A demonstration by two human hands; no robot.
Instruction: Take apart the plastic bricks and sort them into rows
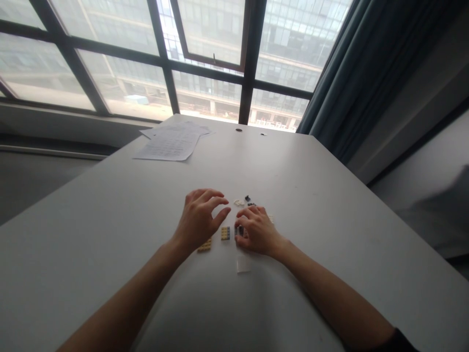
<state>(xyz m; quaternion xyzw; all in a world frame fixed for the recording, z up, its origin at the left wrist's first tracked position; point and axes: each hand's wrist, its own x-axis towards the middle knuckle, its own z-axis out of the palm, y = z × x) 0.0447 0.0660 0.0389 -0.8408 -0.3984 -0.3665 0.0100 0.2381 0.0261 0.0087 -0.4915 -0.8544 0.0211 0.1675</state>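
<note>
Your left hand (pixel 200 213), fingers parted, and right hand (pixel 261 231), fingers curled, grip unclear, flank a studded block (pixel 225 233), seemingly light and stiff, best pinched by its sides.

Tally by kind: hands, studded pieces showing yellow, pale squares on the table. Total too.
Hands: 2, left hand and right hand
Studded pieces showing yellow: 2, yellow piece and yellow-and-grey piece
Pale square: 1
Total: 5
Not counted: small parts around the right hand, partly hidden; overlapping papers.
</note>
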